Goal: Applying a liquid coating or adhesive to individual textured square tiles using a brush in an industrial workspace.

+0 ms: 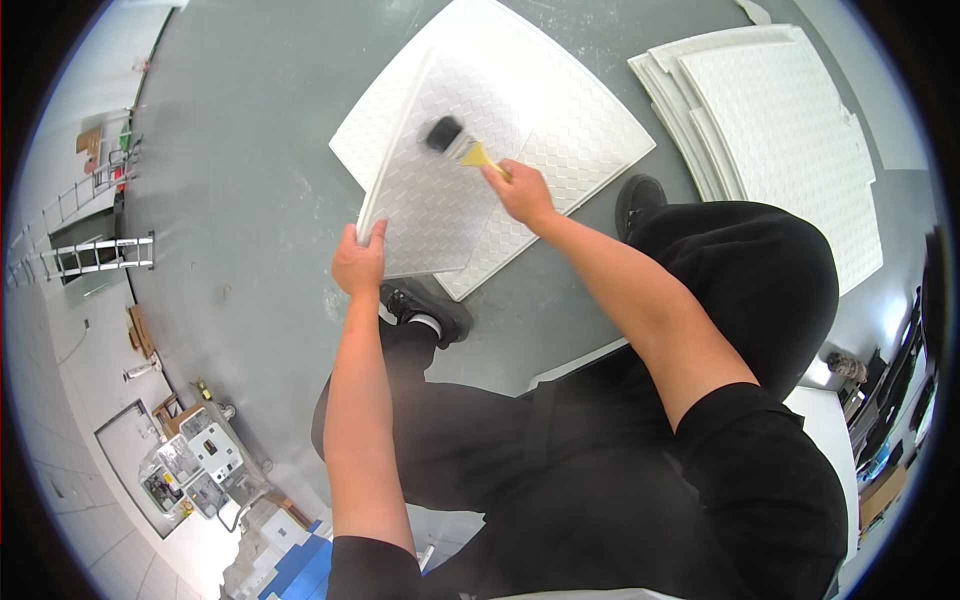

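Note:
My left hand [360, 256] grips the near left edge of a white panel with a woven relief pattern [457, 202], its thumb on the face. The panel is tilted up, and its face lies in shade. In my right hand [521, 193] is a flat paintbrush [474, 154] with a yellow handle and dark bristles. The blurred bristles are over the upper middle of the panel's face; whether they touch it I cannot tell. Beneath the held panel, another white patterned panel [592, 142] lies on the grey floor.
A stack of similar white panels [787, 127] lies on the floor at the right. My black shoes [431, 307] flank the near side of the panels. Far left are a ladder [105, 255] and clear plastic bins [180, 457] near a wall.

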A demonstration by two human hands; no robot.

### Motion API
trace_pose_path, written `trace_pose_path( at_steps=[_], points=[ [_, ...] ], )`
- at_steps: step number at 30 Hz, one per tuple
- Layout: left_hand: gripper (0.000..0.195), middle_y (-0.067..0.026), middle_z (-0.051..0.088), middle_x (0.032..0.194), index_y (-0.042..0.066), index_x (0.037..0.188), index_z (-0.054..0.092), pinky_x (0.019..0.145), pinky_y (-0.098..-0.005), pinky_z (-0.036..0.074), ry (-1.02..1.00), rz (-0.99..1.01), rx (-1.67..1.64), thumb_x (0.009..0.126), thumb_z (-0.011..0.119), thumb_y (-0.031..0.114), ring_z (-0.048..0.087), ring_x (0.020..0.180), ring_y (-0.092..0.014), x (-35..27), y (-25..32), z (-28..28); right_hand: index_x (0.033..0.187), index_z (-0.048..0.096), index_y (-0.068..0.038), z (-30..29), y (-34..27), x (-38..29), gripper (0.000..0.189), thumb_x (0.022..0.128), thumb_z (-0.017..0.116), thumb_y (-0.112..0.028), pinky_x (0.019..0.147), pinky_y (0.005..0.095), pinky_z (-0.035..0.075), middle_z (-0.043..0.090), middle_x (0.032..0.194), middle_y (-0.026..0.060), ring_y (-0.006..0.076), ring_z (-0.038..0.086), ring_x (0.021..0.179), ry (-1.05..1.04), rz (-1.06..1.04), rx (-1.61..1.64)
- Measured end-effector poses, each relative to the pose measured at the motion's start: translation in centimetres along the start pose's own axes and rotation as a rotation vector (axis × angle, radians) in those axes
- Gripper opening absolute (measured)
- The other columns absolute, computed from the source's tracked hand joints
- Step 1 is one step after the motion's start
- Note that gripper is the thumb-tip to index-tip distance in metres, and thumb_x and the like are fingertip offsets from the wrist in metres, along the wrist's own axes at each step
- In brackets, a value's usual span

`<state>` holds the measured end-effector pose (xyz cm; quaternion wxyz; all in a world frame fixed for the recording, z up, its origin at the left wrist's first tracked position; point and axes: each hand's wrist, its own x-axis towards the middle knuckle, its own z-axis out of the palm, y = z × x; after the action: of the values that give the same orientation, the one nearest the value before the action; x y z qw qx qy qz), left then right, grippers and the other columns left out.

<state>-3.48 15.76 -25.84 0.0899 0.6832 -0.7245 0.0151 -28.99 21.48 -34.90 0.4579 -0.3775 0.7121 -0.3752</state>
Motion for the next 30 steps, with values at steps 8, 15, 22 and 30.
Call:
trace_pose_path(
  at_steps=[8,15,22,30],
  points=[
    [0.049,-0.0110,0.054,0.058,0.008,0.068,0.049,0.050,-0.0424,0.038,0.023,0.014,-0.015,0.072,0.068,0.053,0.052,0.054,-0.033,0.3,-0.5,0.4,0.094,0.064,-0.006,2.4,-0.5,0.0,0.044,0.088,0.050,-0.047,0.067,0.0413,0.045,0.063,0.081,0.0161,0.0324,0.060,0.077,-0.131,-0.058,0.005],
    [0.048,-0.0106,0.053,0.057,0.008,0.067,0.048,0.048,-0.0407,0.037,-0.027,-0.057,-0.045,0.071,0.070,0.051,0.050,0.053,-0.031,0.2,0.4,-0.4,0.101,0.063,-0.003,1.5,8.9,1.1,0.049,0.089,0.046,-0.047,0.082,0.0428,0.045,0.064,0.101,0.0174,0.0335,0.059,0.097,-0.082,0.378,-0.230],
    [0.048,-0.0101,0.054,0.058,0.007,0.068,0.047,0.049,-0.0412,0.038,-0.044,-0.032,-0.057,0.073,0.069,0.050,0.051,0.054,-0.031,0.0,0.4,-0.8,0.100,0.065,-0.002,-0.4,8.7,1.3,0.053,0.087,0.047,-0.050,0.083,0.0425,0.045,0.064,0.104,0.0180,0.0334,0.060,0.098,-0.134,0.473,-0.354],
    [0.050,-0.0108,0.056,0.060,0.008,0.068,0.048,0.050,-0.0425,0.039,-0.014,0.013,-0.025,0.073,0.066,0.054,0.054,0.056,-0.033,-0.3,0.7,-0.8,0.090,0.064,-0.003,-0.8,3.0,-0.2,0.046,0.086,0.052,-0.048,0.067,0.0411,0.047,0.063,0.079,0.0187,0.0339,0.061,0.076,0.108,0.072,-0.091]
  ],
)
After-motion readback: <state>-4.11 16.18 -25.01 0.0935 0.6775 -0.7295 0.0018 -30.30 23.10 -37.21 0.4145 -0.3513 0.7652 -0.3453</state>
